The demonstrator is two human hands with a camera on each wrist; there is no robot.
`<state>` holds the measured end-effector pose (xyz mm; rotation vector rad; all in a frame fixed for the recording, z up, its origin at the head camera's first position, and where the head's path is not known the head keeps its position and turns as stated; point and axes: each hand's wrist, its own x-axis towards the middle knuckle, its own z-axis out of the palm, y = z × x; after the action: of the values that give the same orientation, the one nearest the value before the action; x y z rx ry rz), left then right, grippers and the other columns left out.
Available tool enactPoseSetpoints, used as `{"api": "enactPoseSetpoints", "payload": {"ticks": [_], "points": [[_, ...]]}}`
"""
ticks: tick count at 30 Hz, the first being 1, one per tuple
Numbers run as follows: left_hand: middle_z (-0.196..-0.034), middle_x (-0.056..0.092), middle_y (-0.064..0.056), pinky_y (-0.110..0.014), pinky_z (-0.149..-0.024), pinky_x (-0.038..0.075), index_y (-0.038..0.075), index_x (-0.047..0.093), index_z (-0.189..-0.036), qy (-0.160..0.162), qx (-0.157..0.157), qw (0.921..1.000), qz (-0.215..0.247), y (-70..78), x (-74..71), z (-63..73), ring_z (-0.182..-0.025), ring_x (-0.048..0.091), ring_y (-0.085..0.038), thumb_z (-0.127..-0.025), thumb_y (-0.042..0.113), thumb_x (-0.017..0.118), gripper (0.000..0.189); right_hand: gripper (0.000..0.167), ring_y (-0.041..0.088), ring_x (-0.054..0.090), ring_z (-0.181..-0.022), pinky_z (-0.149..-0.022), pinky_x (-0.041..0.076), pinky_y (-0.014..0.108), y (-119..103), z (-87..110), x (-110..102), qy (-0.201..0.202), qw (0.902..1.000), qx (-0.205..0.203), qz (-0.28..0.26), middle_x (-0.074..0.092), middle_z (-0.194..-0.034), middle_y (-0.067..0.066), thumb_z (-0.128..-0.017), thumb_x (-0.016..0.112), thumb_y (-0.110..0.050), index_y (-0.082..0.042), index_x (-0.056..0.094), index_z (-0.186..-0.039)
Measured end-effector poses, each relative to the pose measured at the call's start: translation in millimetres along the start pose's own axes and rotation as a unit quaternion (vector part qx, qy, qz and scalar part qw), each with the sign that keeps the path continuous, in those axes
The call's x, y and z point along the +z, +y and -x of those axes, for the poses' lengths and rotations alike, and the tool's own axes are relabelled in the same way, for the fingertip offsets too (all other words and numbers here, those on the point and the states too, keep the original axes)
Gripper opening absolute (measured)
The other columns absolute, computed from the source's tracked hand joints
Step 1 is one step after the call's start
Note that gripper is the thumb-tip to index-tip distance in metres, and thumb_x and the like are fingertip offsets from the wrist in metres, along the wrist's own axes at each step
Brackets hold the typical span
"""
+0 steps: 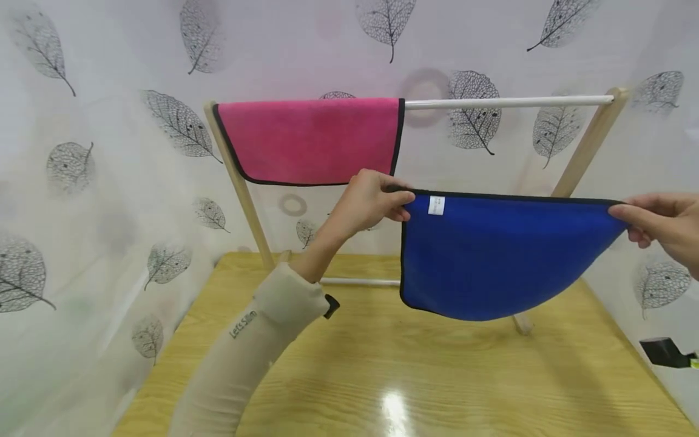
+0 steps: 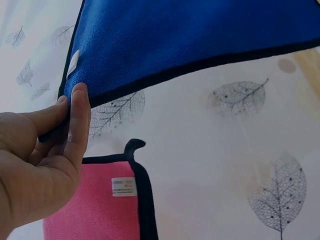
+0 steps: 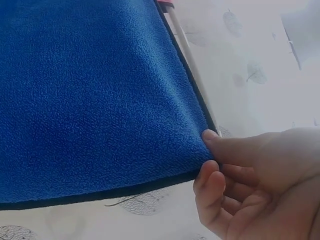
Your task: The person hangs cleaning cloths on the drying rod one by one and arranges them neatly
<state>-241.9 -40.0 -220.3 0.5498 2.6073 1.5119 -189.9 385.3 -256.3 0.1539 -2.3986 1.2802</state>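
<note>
A blue towel (image 1: 502, 261) with black edging and a small white tag (image 1: 436, 205) hangs stretched between both hands. My left hand (image 1: 371, 197) pinches its upper left corner between thumb and fingers. At the upper right corner, my right hand (image 1: 663, 224) pinches the cloth in the same way. The towel is held in front of the drying rack, below its white top bar (image 1: 508, 102). A pink towel (image 1: 311, 139) with black edging is draped over the left half of that bar. In the left wrist view the pink towel (image 2: 90, 210) shows a corner loop and a label.
Wooden legs (image 1: 592, 139) carry the rack on a wood-grain table (image 1: 349, 370). A lower white rod (image 1: 360, 281) runs near the tabletop, partly hidden by the blue towel. Behind stands a pale wall covering (image 1: 125, 182) printed with dark leaves.
</note>
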Motion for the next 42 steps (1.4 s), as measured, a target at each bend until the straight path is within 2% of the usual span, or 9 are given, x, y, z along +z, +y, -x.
{"api": "enactPoseSetpoints", "payload": {"ticks": [4,11,16,21,24,29,34,36,42], "points": [[-0.078,0.076,-0.004,-0.026,-0.085,0.058,0.006,0.075,-0.124,0.012,-0.001,0.9998,0.014,9.3,-8.1,-4.8,-0.076,0.077,-0.018,-0.098,0.016,0.074,0.028,0.05,0.001,0.05,-0.051,-0.048,0.042,0.011,-10.8,-7.9,-3.3,0.009,0.9999,-0.008,0.001,0.057,-0.06,-0.012,-0.104,0.059,-0.002,-0.046,0.065,-0.08],[-0.081,0.076,-0.007,-0.023,-0.078,0.06,0.004,0.075,-0.123,0.043,0.025,0.9982,0.033,25.0,-18.8,-11.3,-0.076,0.077,-0.018,-0.098,0.015,0.074,0.027,0.049,-0.003,0.052,-0.049,-0.048,0.042,0.008,-32.2,-26.6,-7.2,0.024,0.999,-0.015,-0.035,0.06,-0.059,-0.017,-0.102,0.06,0.0,-0.042,0.069,-0.078],[-0.081,0.076,-0.009,-0.026,-0.075,0.061,0.003,0.076,-0.12,0.075,0.027,0.9947,0.065,31.4,-20.9,-17.7,-0.075,0.077,-0.02,-0.097,0.013,0.075,0.026,0.043,-0.004,0.055,-0.049,-0.049,0.044,0.007,-39.6,-37.4,-8.5,0.032,0.9969,-0.029,-0.066,0.063,-0.062,-0.019,-0.103,0.06,-0.002,-0.037,0.07,-0.08],[-0.083,0.077,-0.005,-0.025,-0.065,0.056,0.007,0.078,-0.119,0.105,0.029,0.9921,0.062,38.3,-21.0,-21.8,-0.075,0.076,-0.014,-0.096,0.018,0.076,0.026,0.042,-0.004,0.056,-0.049,-0.05,0.045,0.006,-43.7,-45.6,-9.0,0.042,0.9957,-0.027,-0.078,0.065,-0.065,-0.021,-0.103,0.059,-0.001,-0.036,0.07,-0.082],[-0.087,0.077,-0.004,-0.02,-0.065,0.056,0.007,0.078,-0.118,0.119,0.046,0.9893,0.071,43.6,-19.7,-23.6,-0.075,0.076,-0.012,-0.096,0.018,0.077,0.025,0.042,-0.004,0.058,-0.049,-0.05,0.046,0.006,-44.9,-49.8,-10.7,0.052,0.9937,-0.024,-0.096,0.066,-0.067,-0.021,-0.102,0.059,0.001,-0.035,0.071,-0.082],[-0.087,0.077,-0.007,-0.02,-0.076,0.059,0.006,0.078,-0.118,0.145,0.075,0.9826,0.089,53.5,-18.5,-28.2,-0.074,0.076,-0.014,-0.096,0.016,0.076,0.024,0.031,-0.003,0.063,-0.052,-0.051,0.049,0.008,-46.3,-60.0,-13.2,0.071,0.9844,-0.027,-0.158,0.07,-0.07,-0.017,-0.1,0.062,0.0,-0.026,0.072,-0.086],[-0.094,0.078,-0.007,-0.019,-0.076,0.059,0.007,0.077,-0.121,0.162,0.08,0.979,0.094,61.9,-20.8,-34.9,-0.077,0.076,-0.013,-0.096,0.015,0.076,0.026,0.023,0.003,0.067,-0.052,-0.051,0.053,0.012,-52.7,-71.0,-12.0,0.074,0.9567,-0.043,-0.278,0.073,-0.071,-0.005,-0.097,0.064,0.007,-0.013,0.071,-0.088],[-0.099,0.078,-0.006,-0.018,-0.076,0.058,0.008,0.077,-0.122,0.166,0.083,0.9779,0.096,64.4,-22.3,-37.5,-0.079,0.076,-0.013,-0.097,0.015,0.075,0.026,0.022,0.004,0.068,-0.052,-0.052,0.053,0.012,-57.0,-75.6,-11.4,0.079,0.9478,-0.048,-0.305,0.073,-0.072,-0.003,-0.096,0.064,0.009,-0.01,0.071,-0.088],[-0.106,0.077,-0.006,-0.017,-0.079,0.057,0.007,0.077,-0.121,0.165,0.098,0.9765,0.098,71.6,-27.8,-42.8,-0.084,0.076,-0.015,-0.099,0.014,0.072,0.024,0.02,0.006,0.07,-0.054,-0.053,0.054,0.014,-67.7,-88.1,-11.5,0.11,0.9339,-0.063,-0.334,0.074,-0.074,0.0,-0.094,0.067,0.012,-0.006,0.072,-0.088]]}}
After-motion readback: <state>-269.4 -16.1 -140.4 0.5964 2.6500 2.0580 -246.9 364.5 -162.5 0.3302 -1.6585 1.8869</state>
